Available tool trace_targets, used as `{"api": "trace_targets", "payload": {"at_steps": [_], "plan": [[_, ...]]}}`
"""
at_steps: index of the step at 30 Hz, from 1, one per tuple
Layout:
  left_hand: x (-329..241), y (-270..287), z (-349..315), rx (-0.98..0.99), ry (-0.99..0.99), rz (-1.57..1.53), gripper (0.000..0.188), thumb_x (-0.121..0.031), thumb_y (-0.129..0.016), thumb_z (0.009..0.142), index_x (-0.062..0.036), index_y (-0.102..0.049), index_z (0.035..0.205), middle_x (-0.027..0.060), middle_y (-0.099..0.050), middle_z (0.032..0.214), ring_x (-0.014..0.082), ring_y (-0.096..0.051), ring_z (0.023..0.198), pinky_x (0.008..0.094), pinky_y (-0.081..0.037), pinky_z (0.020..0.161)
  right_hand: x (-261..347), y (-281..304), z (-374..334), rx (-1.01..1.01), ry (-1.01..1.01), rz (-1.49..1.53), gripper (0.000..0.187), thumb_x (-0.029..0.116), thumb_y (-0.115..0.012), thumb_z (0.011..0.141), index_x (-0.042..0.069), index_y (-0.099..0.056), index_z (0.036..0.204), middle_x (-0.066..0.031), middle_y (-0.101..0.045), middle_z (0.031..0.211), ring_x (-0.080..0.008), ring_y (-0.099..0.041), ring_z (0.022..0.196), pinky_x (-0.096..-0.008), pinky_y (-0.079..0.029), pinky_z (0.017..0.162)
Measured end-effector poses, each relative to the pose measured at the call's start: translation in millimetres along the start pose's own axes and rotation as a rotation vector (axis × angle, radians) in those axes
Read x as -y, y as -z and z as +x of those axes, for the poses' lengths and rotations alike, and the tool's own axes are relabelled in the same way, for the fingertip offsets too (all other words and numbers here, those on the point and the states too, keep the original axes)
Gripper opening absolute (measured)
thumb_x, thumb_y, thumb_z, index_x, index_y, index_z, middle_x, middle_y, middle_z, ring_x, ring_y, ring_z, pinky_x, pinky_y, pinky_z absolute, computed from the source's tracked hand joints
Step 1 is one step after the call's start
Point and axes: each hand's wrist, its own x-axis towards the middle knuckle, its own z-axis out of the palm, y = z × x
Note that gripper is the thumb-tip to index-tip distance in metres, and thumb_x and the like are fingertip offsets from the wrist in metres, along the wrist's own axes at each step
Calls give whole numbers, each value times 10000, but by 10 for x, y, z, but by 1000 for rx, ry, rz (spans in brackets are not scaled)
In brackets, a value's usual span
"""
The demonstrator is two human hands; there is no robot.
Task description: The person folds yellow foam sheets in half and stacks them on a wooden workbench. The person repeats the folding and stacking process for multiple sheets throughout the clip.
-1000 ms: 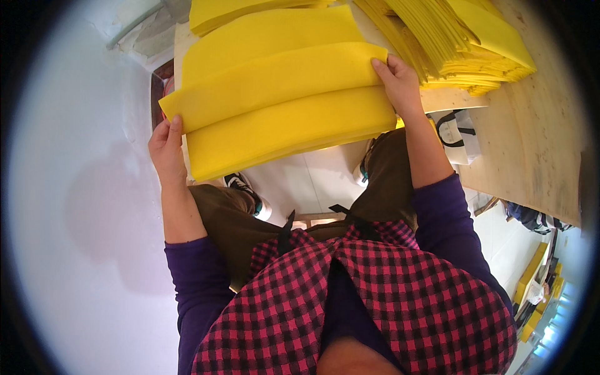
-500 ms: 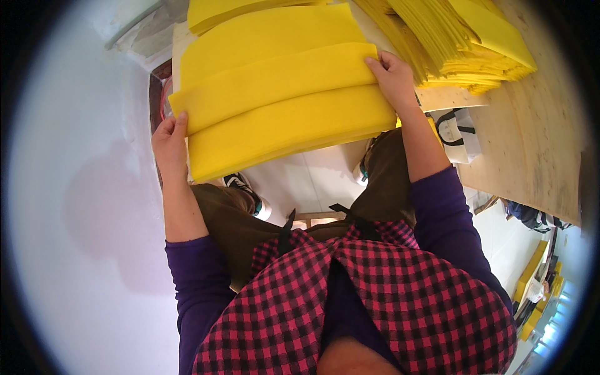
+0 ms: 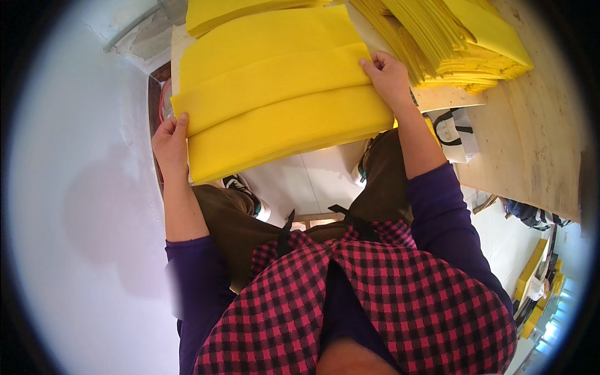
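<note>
A yellow fabric sheet (image 3: 275, 84), felt-like, lies across the front of the table with its near part folded back as a flap. My left hand (image 3: 170, 140) pinches the flap's left edge, thumb on top. At the opposite side, my right hand (image 3: 387, 78) holds the flap's right corner between thumb and fingers. Beneath and nearer to me, more yellow sheets (image 3: 287, 134) lie stacked, their front edge hanging over my knees. The fingers under the fabric are partly hidden.
Thick piles of folded yellow fabric (image 3: 456, 50) stand at the back right on the wooden table (image 3: 525, 156). Another yellow stack (image 3: 244, 14) lies at the far edge. A white wall (image 3: 87, 206) rises close on my left. A white bag (image 3: 459, 134) with black handles sits below, right.
My right hand has shifted slightly left with the flap's corner, and the flap now lies flatter against the sheet behind. My left hand has hardly moved.
</note>
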Motion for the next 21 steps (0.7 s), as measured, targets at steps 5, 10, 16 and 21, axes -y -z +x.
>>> {"api": "trace_targets", "payload": {"at_steps": [5,10,16,21], "plan": [[-40,-19,-13,-2,30,-20,219,-187,-649,894,21,-652,829,-14,-608,718,50,-493,619,211,-399,575,-6,8,4,-22,-1,30,296,285,-675,823,1,-631,892,-69,-600,697,-164,-540,627,-300,-462,632],[-80,-22,-34,6,29,4,210,-208,-653,899,-15,-645,816,-32,-582,708,46,-462,622,198,-361,572,150,125,30,-112,19,20,338,320,-655,844,31,-640,1019,-104,-647,880,-209,-605,813,-329,-486,749],[-53,3,12,48,-4,23,222,-210,-650,897,-21,-629,782,-48,-547,667,38,-412,571,199,-317,523,681,62,-204,-110,441,-64,424,347,-595,888,40,-585,1179,-170,-572,1226,-306,-519,1160,-393,-401,988],[-29,-8,21,8,22,42,238,-220,-648,896,-17,-624,774,-44,-539,657,45,-412,560,210,-320,512,1285,-542,-640,215,686,-68,578,412,-521,916,-10,-477,1309,-203,-443,1385,-337,-366,1324,-406,-265,1109]]}}
